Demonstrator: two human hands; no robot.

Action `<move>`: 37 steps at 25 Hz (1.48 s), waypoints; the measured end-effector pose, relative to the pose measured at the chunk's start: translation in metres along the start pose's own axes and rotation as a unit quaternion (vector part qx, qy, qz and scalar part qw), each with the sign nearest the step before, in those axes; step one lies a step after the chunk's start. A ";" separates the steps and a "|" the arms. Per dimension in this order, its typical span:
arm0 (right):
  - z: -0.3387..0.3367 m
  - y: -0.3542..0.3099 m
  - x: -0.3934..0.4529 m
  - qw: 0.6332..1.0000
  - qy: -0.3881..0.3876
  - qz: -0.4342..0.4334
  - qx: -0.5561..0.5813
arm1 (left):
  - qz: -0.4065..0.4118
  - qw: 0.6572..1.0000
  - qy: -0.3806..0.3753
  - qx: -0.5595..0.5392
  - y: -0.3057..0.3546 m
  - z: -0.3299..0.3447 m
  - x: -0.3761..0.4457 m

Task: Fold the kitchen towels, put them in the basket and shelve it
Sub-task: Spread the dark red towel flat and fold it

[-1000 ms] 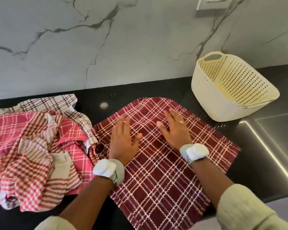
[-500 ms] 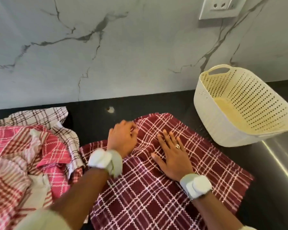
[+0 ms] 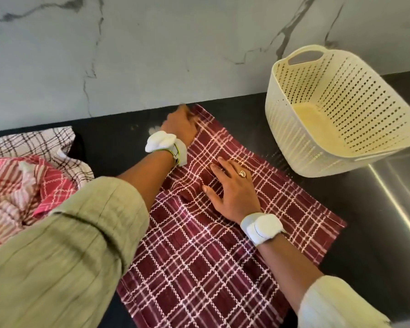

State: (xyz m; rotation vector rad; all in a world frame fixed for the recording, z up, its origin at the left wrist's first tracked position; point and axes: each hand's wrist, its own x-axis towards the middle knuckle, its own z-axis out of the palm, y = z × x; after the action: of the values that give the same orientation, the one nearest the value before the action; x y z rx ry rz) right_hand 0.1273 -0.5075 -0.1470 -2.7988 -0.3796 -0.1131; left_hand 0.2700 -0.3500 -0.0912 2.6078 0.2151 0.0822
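A maroon plaid towel (image 3: 223,252) lies spread flat on the black counter. My left hand (image 3: 179,125) reaches to the towel's far corner by the wall, and its blurred fingers curl onto that corner. My right hand (image 3: 232,185) rests flat on the towel's middle with its fingers straight and spread. A cream perforated basket (image 3: 301,143) stands empty at the right, just beyond the towel's right edge. A heap of unfolded red and white checked towels (image 3: 33,176) lies at the left.
The marble wall (image 3: 152,55) rises directly behind the counter. A steel surface (image 3: 402,190) adjoins the black counter (image 3: 118,133) at the right, partly under the basket. My left sleeve hides the towel's near left part.
My left hand has slid from the towel's middle up to its far corner by the wall. The right hand stays flat on the cloth. The view has moved closer and lower.
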 end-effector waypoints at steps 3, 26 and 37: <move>-0.001 0.005 0.010 0.999 -0.021 0.023 -0.002 | -0.038 0.983 0.072 -0.166 0.000 -0.008 0.002; -0.038 0.088 -0.103 0.977 -0.038 0.196 -0.079 | 0.183 0.954 -0.146 0.187 0.008 0.074 -0.040; -0.042 -0.023 0.012 0.990 0.018 -0.010 0.141 | 0.075 0.990 -0.031 0.111 -0.038 -0.002 -0.106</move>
State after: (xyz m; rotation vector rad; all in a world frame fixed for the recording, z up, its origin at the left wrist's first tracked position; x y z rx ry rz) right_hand 0.1313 -0.4962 -0.0991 -2.5120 -0.3827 -0.1054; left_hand 0.1605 -0.3340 -0.1100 2.8416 0.0064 0.0303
